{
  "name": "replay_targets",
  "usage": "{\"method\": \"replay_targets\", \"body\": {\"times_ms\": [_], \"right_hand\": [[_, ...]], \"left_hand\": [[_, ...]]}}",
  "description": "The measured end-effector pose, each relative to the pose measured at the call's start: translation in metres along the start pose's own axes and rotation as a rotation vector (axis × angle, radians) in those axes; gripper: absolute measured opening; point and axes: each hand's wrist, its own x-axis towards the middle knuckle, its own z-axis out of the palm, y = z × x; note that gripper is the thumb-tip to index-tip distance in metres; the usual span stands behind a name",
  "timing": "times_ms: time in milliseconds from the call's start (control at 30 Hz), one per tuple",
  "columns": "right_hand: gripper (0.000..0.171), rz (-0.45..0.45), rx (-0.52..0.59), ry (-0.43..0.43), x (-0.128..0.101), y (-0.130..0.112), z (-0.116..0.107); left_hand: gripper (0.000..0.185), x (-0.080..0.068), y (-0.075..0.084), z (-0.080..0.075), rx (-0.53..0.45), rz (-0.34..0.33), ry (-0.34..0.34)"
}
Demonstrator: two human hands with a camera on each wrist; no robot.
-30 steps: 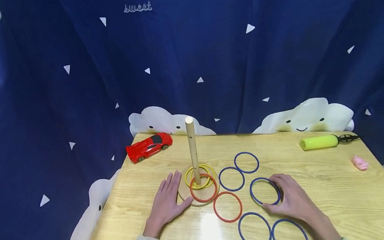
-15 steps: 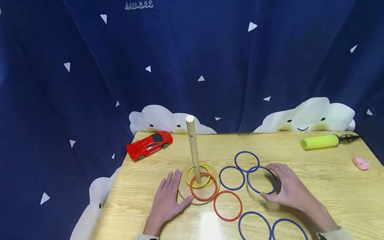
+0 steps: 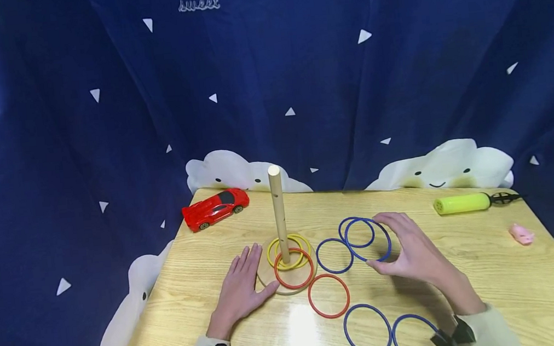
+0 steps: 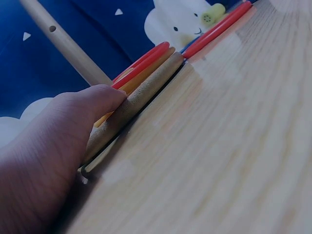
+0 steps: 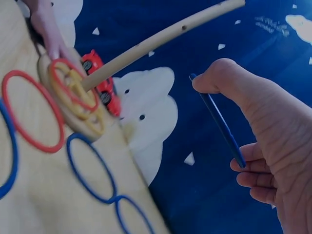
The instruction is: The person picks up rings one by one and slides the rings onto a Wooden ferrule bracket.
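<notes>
A wooden peg (image 3: 278,214) stands upright on a round wooden base (image 3: 269,284) with yellow rings (image 3: 291,253) and a red ring (image 3: 292,270) around it. My left hand (image 3: 242,291) lies flat on the table, its thumb against the base's edge (image 4: 131,109). My right hand (image 3: 410,252) holds a blue ring (image 3: 368,240) lifted off the table, pinched between thumb and fingers (image 5: 222,124). Another red ring (image 3: 329,296) and several blue rings (image 3: 334,256) lie loose on the table.
The wooden table (image 3: 514,284) has a red toy car (image 3: 215,209) at the back left, a yellow-green pump (image 3: 462,203) at the back right and a small pink toy (image 3: 521,234) near the right edge. A dark blue curtain (image 3: 269,85) hangs behind.
My right hand has lifted the blue ring off the table and carried it up and toward the back, over another blue ring. The left hand has stayed put.
</notes>
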Motion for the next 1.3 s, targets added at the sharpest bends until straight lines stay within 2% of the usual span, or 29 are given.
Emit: {"method": "replay_targets", "body": {"times_ms": [300, 600, 833, 1100, 1300], "right_hand": [[0.098, -0.083, 0.023, 0.015, 0.042, -0.019, -0.023], [0.095, -0.186, 0.067, 0.041, 0.089, -0.034, -0.042], [0.093, -0.295, 0.103, 0.099, 0.128, -0.05, -0.056], [0.09, -0.371, 0.189, 0.185, 0.16, -0.07, -0.062], [0.09, -0.393, 0.199, 0.176, 0.182, -0.092, -0.063]], "left_hand": [[0.105, 0.0, 0.0, -0.001, 0.008, 0.006, -0.001], [0.105, 0.001, -0.001, -0.003, 0.009, 0.009, 0.001], [0.105, 0.0, -0.001, -0.002, 0.005, 0.008, 0.0], [0.105, 0.0, 0.0, -0.001, 0.004, 0.016, 0.008], [0.104, -0.001, 0.001, 0.002, -0.002, 0.03, 0.053]]}}
